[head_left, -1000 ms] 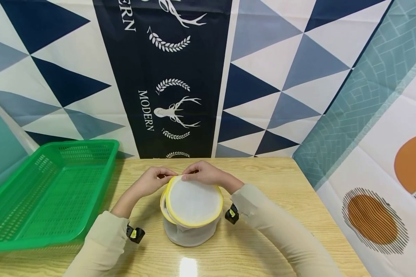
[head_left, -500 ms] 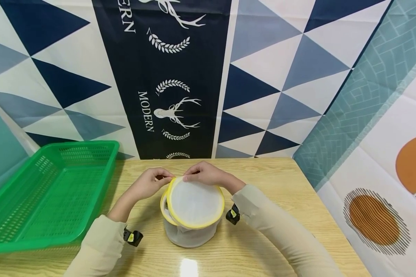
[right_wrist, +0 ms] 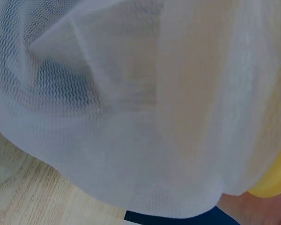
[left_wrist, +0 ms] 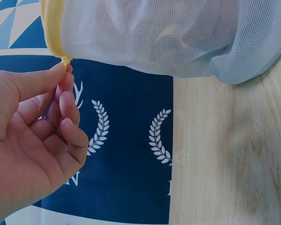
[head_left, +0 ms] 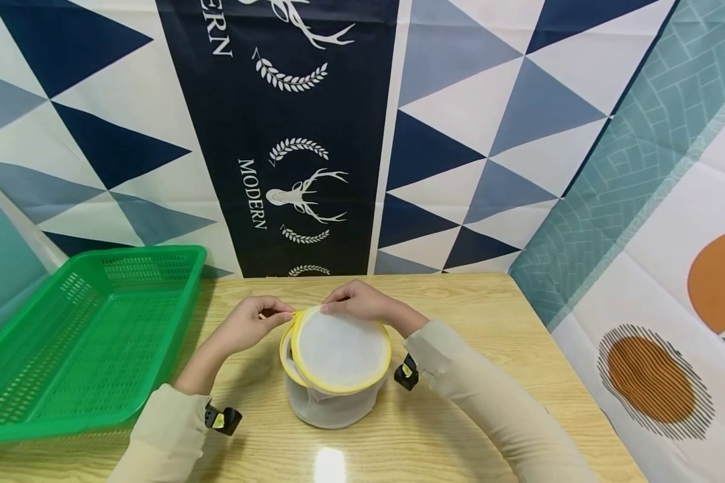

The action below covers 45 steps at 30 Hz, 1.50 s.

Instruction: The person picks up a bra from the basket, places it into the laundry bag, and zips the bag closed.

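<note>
A round white mesh laundry bag [head_left: 338, 352] with yellow zip edging stands on the table, its lid lying over the top. At the left side the lid is apart from the lower rim, leaving a crescent gap. My left hand [head_left: 248, 327] pinches the small yellow zip pull [left_wrist: 64, 63] between thumb and forefinger, at the end of the yellow edging [left_wrist: 53, 28]. My right hand [head_left: 359, 302] pinches the lid's back edge, just right of the zip pull. In the right wrist view the mesh wall [right_wrist: 131, 154] hides most of that hand; a yellow edge [right_wrist: 274, 178] shows beside it.
A green plastic basket [head_left: 184, 329] with perforated walls stands on the left of the wooden table [head_left: 459, 315]. Patterned cloth [head_left: 438, 194] hangs behind the table's back edge. Black wrist cameras [head_left: 406, 373] are strapped to both sleeves.
My left hand has moved left and slightly toward the body, drawing the zip pull along the yellow edging. The right hand stays on the lid's back edge, nearly still.
</note>
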Each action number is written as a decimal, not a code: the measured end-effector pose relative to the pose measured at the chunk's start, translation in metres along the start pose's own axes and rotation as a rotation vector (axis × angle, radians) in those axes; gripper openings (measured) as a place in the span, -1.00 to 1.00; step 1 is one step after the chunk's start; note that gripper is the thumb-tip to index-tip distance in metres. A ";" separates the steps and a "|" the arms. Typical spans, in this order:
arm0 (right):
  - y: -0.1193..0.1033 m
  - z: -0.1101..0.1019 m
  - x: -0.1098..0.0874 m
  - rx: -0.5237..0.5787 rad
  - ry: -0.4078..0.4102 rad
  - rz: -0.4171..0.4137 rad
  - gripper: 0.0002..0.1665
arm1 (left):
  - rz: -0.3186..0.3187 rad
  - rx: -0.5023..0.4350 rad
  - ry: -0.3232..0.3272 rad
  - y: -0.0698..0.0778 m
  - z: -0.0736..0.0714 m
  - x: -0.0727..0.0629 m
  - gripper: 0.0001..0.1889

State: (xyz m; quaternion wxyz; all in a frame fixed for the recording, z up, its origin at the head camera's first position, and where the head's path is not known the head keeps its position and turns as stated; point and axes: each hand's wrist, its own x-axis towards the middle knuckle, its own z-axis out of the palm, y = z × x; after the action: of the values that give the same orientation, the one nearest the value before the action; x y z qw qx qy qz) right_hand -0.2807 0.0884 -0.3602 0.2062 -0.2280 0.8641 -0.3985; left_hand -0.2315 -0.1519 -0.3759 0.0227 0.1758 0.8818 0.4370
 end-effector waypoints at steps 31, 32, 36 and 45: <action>-0.004 0.000 -0.002 0.022 -0.013 0.034 -0.70 | 0.003 -0.046 -0.011 0.004 -0.003 -0.015 -0.85; -0.004 0.000 -0.002 0.018 -0.009 0.029 -0.70 | 0.001 -0.049 -0.006 0.004 -0.003 -0.015 -0.84; -0.005 0.001 -0.001 -0.035 0.002 -0.009 -0.68 | -0.014 -0.054 0.018 0.003 -0.001 -0.014 -0.83; -0.017 0.004 0.005 -0.132 -0.078 -0.189 -0.66 | -0.030 -0.056 0.032 0.004 0.002 -0.010 -0.82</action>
State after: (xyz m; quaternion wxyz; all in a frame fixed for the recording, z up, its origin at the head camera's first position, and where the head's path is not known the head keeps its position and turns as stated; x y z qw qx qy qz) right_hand -0.2785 0.0734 -0.3505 0.1857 -0.3369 0.8545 -0.3492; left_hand -0.2203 -0.1515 -0.3757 0.0200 0.1549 0.8720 0.4640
